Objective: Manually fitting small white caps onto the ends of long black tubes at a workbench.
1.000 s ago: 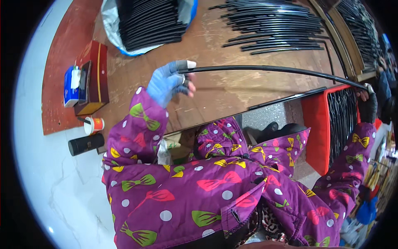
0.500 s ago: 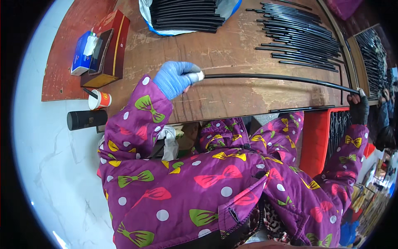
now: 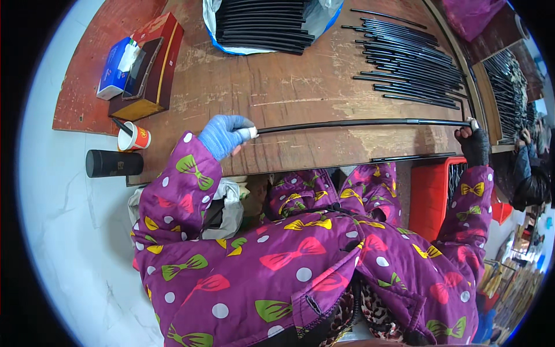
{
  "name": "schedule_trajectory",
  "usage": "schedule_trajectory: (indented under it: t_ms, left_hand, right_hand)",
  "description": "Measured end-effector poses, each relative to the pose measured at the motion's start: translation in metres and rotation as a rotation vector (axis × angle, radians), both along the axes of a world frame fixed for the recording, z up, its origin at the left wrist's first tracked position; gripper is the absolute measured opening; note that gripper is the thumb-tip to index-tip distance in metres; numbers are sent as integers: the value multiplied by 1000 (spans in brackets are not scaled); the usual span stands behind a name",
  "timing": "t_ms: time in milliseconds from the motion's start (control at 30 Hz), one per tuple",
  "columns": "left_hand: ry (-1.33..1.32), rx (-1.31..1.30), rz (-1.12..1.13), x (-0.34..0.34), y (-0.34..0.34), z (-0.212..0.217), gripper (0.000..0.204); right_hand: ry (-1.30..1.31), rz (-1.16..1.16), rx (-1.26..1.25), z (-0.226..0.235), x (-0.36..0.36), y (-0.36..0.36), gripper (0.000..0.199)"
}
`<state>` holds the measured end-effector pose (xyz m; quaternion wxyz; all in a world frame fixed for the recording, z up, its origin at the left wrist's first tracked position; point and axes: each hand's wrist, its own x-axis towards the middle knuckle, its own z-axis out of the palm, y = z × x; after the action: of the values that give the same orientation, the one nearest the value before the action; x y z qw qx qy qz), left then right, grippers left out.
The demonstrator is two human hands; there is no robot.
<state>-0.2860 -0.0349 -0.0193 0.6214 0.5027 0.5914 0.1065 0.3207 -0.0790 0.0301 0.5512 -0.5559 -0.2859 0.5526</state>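
A long thin black rod (image 3: 370,122) spans the space between my hands, held nearly level over the near part of the wooden table. Its left end is pinched in my left hand (image 3: 224,136), which wears a light-blue glove with white-wrapped fingertips. My right hand (image 3: 474,143), in a dark glove with bare fingers, grips the right end. A lighter band shows on the rod right of its middle. Beyond it lies a spread of shiny black rods (image 3: 404,58). Another dark rod (image 3: 411,158) rests along the table's near edge.
A white-and-blue bag (image 3: 322,23) at the back holds many black rods. At left stand a red box (image 3: 165,58), a blue tissue pack (image 3: 114,69), a paper cup (image 3: 140,137) and a black cylinder (image 3: 114,163). A red crate (image 3: 426,199) is beside my legs; another person's hand (image 3: 525,137) shows far right.
Both hands have shifted left in the picture and closer to the near edge with the rod between them. The rod looks straighter. The whole view has shifted slightly too.
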Motion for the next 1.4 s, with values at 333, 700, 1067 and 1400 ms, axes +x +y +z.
schedule_trajectory:
  t_ms: [333, 700, 1067, 1400]
  left_hand:
    - [61, -24, -40, 9, 2, -9, 17]
    - [-85, -54, -10, 5, -5, -23, 19]
    - [106, 34, -160, 30, -21, -26, 19]
    - [356, 686, -311, 21, -3, -20, 21]
  right_hand:
    - [-72, -210, -137, -7, -17, -9, 14]
    - [-195, -232, -148, -20, -6, -20, 10]
    - [-1886, 58, -155, -19, -13, -8, 33]
    - [-1847, 477, 104, 2, -113, 36, 16]
